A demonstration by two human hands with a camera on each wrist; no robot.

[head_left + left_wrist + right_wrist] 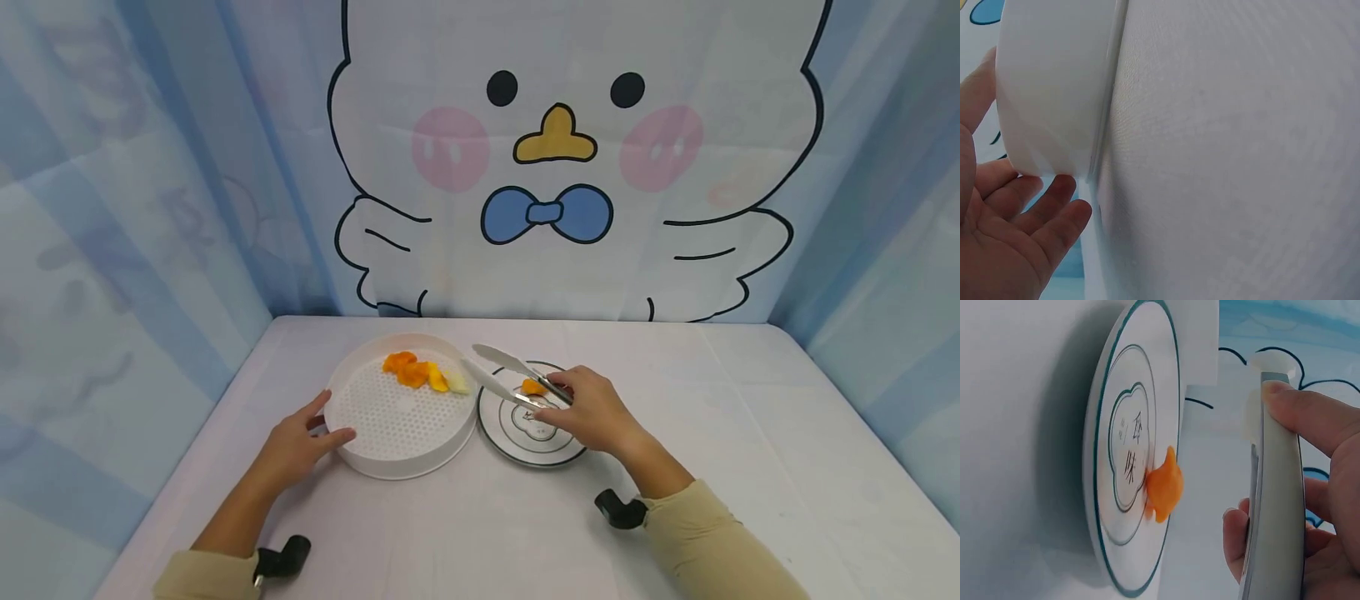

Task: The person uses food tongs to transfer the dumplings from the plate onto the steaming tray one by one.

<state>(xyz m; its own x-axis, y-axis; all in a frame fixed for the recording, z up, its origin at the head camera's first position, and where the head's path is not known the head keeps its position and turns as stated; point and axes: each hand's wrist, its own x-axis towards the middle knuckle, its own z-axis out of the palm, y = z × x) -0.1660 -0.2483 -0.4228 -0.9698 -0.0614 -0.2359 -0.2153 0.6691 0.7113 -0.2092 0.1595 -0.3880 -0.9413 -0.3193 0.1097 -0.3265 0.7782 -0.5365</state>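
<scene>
My left hand point(296, 442) holds the left side of a round white steamer tray point(375, 421) with a perforated base, thumb over the rim and fingertips against the outer wall point(1054, 94). A row of small orange, yellow and pale pieces point(412, 372) lies along its far side. In my right hand point(596, 412) is a pair of tongs point(498, 387) with pale tips, arms spread apart. Those tips reach past the tray's right rim, with nothing seen between them. Below the tongs, one orange piece with a pointed end point(1165, 485) sits on a patterned plate point(525, 446).
The plate stands just right of the tray on a white-covered table point(480, 533). A curtain with a cartoon figure point(555, 275) hangs behind the table, and blue-and-white curtains point(135, 250) flank it. Black wrist mounts point(621, 508) stick out near both sleeves.
</scene>
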